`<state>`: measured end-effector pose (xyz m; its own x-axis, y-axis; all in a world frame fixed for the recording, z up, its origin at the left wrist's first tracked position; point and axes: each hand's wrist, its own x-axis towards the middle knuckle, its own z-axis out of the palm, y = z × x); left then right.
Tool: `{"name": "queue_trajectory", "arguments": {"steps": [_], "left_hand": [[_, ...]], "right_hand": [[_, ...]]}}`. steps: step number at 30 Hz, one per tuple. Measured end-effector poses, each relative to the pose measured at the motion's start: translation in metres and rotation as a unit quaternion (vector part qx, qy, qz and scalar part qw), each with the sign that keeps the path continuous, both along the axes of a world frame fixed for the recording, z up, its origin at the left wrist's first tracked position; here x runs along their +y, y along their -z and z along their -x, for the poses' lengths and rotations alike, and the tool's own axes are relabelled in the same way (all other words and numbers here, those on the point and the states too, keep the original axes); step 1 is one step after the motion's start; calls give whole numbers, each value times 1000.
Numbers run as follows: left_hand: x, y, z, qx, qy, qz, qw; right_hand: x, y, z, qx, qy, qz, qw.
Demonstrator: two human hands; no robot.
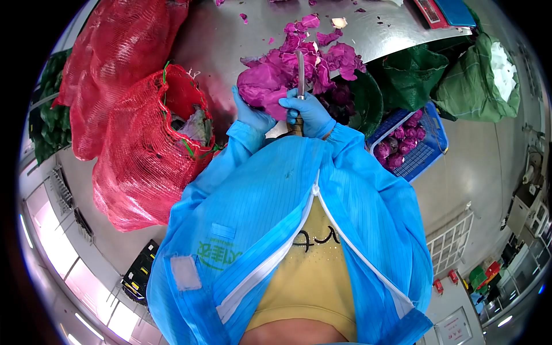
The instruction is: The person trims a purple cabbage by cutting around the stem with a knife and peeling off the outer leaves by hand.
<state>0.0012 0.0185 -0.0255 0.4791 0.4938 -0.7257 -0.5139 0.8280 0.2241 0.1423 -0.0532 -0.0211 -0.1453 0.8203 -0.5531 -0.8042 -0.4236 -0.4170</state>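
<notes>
My left hand, in a blue glove, cups a red cabbage from its left and near side, at the near edge of the steel table. My right hand, gloved too, is closed round the handle of a knife. Its blade points away from me, just right of the cabbage. Loose purple cabbage leaves lie piled beyond and beside the blade. Part of the cabbage's underside is hidden by my left hand.
Left of me stands an open red mesh sack, with more red sacks behind. To the right are a green bin, a blue crate holding several trimmed cabbages, and green bags. A scale sits at the table's far right.
</notes>
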Motion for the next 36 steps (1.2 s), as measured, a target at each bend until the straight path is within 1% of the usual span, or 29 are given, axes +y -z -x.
{"name": "queue_trajectory", "arguments": {"steps": [2,3,5,6,7,9,10,11,12,13,14,15,17,19,20,21,23,24,25,27,28,29,31,33,34,35,36], "left_hand": [[4,2,4,-25,-14,10,1000],[7,3,6,-46,-19,9,999],[11,5,8,-138,-69,82,985],[11,6,7,-139,-69,82,984],[11,7,6,-139,-80,82,984],[11,6,5,-140,-90,82,983],[10,3,5,-180,-86,129,971],[9,1,4,-219,-82,177,956],[8,1,3,-219,-79,177,956],[8,1,3,-287,-68,255,921],[8,1,2,-349,-55,329,876],[7,-2,1,-348,-54,328,877],[4,-8,-2,-348,-50,338,873],[4,-5,-1,-353,-38,331,874],[4,-3,-1,-359,-26,325,875],[2,-2,-1,-359,-25,325,875],[-1,-3,-2,-319,-21,247,915],[-3,-3,-3,-320,-21,245,915],[-6,-3,-5,-265,-26,203,942],[-9,-6,-7,-208,-33,160,964],[-10,-8,-8,-188,-27,155,970],[-11,-10,-10,-168,-20,149,974],[-13,-14,-12,-174,-19,144,974],[-14,-18,-10,-174,-42,164,970],[-12,-18,-10,-173,-46,163,970],[-11,-17,-10,-141,-57,175,973],[-10,-17,-11,-109,-66,188,974]], "right_hand": [[-6,-6,-8,-48,3,31,998],[-10,-5,-13,-49,3,31,998],[-19,4,-23,-204,59,12,977],[-23,9,-26,-308,87,2,947],[-28,13,-33,-489,61,-1,870],[-37,15,-38,-625,77,0,777],[-37,15,-38,-625,79,2,776],[-37,16,-39,-670,85,-14,738],[-37,18,-39,-711,91,-28,696],[-36,19,-37,-711,94,-26,696],[-32,22,-35,-637,113,-65,759],[-28,16,-31,-555,127,-105,815],[-27,0,-26,-552,116,-119,817],[-22,-12,-23,-531,61,-98,840],[-17,-19,-21,-553,74,-107,823],[-13,-21,-19,-553,75,-107,823],[-3,-23,-14,-566,63,-137,810],[1,-29,-12,-543,86,-141,824],[3,-29,-10,-542,86,-143,824],[7,-29,-7,-625,68,-176,757],[9,-29,-5,-613,44,-153,774],[11,-28,-3,-614,43,-153,773],[13,-22,-2,-585,4,-82,807],[15,-14,-1,-572,14,-95,815],[16,-9,-1,-567,41,-113,815],[13,-5,-1,-561,67,-129,815],[11,-13,-5,-567,45,-115,814]]}}
